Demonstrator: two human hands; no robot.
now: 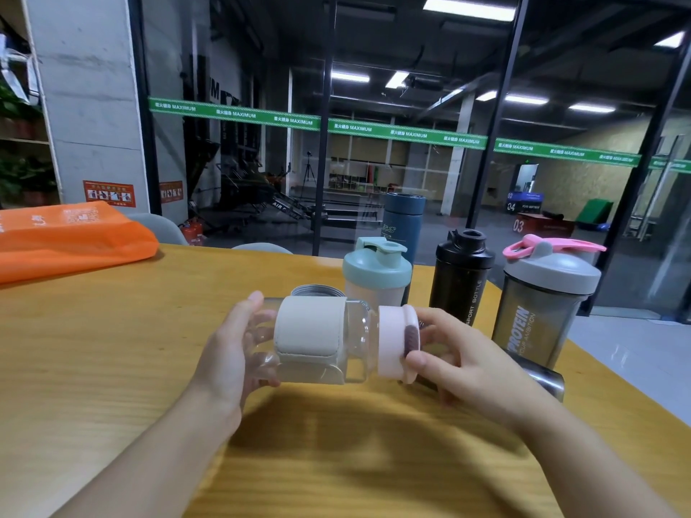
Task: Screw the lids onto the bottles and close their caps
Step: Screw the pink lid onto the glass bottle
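Clear plastic bottle [355, 345] with a beige fabric sleeve wrapped round its middle lies on its side in the air above the yellow wood-grain counter [112, 349], its base to the left and its pale pink round lid [392, 342] seated on the neck to the right. A dark ribbed band shows on the lid's rim.

Just behind the clear bottle a small grey threaded ring [317, 292] stands on the counter, partly hidden by the sleeve. Behind and to the right of the bottle stands a frosted shaker with a mint-green lid [375, 274], its flip cap raised, and behind that a tall dark blue flask [404, 218]. Further right of the bottle are a black sport bottle [461, 278] with an open spout and a smoky grey shaker with a grey lid and pink cap [546, 293] (the pink cap is tipped up). A shiny metal cylinder [546, 379] lies on the counter to the right of the bottle, half hidden by the right wrist. Far left of the bottle rests an orange bag [74, 237].

The left hand [232, 353] cradles the bottle's base, thumb on top and fingers curled beneath, a firm grip. The right hand [460, 360] holds the pink lid, thumb pressed on the rim's near edge and fingers wrapped round its far side.
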